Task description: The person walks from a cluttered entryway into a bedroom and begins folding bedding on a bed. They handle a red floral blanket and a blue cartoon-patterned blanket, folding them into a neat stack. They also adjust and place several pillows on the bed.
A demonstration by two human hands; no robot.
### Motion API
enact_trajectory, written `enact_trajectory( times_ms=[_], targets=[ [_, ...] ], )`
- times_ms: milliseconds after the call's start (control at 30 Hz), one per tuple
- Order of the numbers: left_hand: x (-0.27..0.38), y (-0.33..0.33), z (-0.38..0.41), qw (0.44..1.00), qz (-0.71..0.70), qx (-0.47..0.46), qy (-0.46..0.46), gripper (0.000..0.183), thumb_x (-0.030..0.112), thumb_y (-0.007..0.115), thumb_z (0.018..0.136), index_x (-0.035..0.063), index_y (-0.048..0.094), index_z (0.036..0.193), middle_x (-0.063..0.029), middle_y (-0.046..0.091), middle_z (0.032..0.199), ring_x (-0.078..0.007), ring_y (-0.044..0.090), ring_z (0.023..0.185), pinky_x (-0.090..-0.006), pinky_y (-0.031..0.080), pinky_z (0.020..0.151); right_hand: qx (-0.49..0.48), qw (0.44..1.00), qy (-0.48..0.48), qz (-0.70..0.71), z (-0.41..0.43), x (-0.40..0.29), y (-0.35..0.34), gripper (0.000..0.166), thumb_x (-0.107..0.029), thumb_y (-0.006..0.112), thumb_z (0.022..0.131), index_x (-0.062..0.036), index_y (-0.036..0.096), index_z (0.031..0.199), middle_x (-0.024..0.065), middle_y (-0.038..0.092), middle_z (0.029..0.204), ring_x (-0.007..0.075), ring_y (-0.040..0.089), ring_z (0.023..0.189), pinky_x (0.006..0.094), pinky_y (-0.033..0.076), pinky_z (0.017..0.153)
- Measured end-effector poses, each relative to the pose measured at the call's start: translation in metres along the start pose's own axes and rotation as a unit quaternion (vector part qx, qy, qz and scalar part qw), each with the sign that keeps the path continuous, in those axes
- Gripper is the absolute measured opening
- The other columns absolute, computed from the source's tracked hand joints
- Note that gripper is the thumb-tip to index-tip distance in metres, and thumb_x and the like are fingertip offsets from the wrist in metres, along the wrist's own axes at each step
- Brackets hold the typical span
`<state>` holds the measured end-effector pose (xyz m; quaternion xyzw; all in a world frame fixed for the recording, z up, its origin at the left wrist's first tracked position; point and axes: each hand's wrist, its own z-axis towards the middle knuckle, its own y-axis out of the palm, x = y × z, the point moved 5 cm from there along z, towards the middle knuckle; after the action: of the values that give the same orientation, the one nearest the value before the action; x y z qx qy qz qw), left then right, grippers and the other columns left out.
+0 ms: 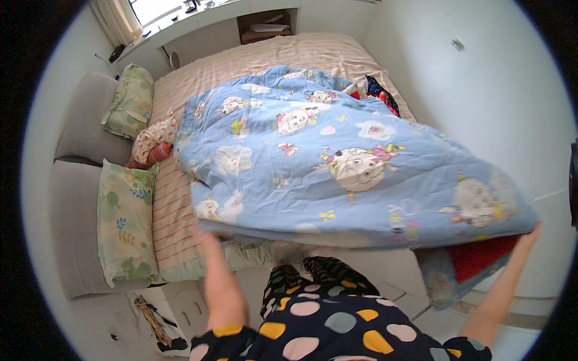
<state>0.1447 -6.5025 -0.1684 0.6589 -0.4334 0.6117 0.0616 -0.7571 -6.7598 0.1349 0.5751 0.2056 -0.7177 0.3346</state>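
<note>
A blue duvet [289,167] printed with cartoon sheep and clouds spreads over the middle of the bed and out past its near side. My left hand [208,234], slightly blurred, grips its near edge at the left. With both arms stretched wide, my right hand [532,231] holds the far right corner, lifted off the bed. Red cloth [483,257] shows beneath that corner, where part of the duvet hangs down. The fingers of both hands are mostly hidden by the fabric.
Two green patterned pillows [124,221] lie against the grey headboard [76,225]. Between them are bundled clothes [156,137]. Dark and red cloth [383,92] lies by the duvet's far right edge. A white nightstand [180,307] with cables on it stands at lower left; a white wall [456,99] rises right.
</note>
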Motion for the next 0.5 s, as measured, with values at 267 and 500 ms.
enact_trajectory(
  times_ms=[267,500],
  targets=[
    [-0.157,-0.291,-0.272,0.777,-0.283,0.435,-0.356,0.049,0.029,0.030,0.087,-0.0047,0.037,0.122,-0.0200,0.041,0.123,-0.0349,0.046,0.107,-0.0461,0.042,0.087,-0.129,0.834,0.509,-0.169,-0.331,0.301,-0.087,0.048,-0.035,0.049,0.084,0.0009,0.046,0.116,0.0146,0.048,0.118,0.0306,0.045,0.107,0.0436,0.037,0.090],
    [-0.171,-0.210,-0.145,0.819,-0.340,0.328,-0.326,0.047,0.028,0.035,0.086,-0.0044,0.039,0.120,-0.0198,0.042,0.121,-0.0341,0.045,0.107,-0.0454,0.040,0.088,-0.219,0.748,0.586,-0.222,-0.430,0.352,0.006,0.046,-0.035,0.048,0.085,0.0013,0.047,0.113,0.0149,0.049,0.114,0.0301,0.046,0.103,0.0427,0.038,0.087]
  ],
)
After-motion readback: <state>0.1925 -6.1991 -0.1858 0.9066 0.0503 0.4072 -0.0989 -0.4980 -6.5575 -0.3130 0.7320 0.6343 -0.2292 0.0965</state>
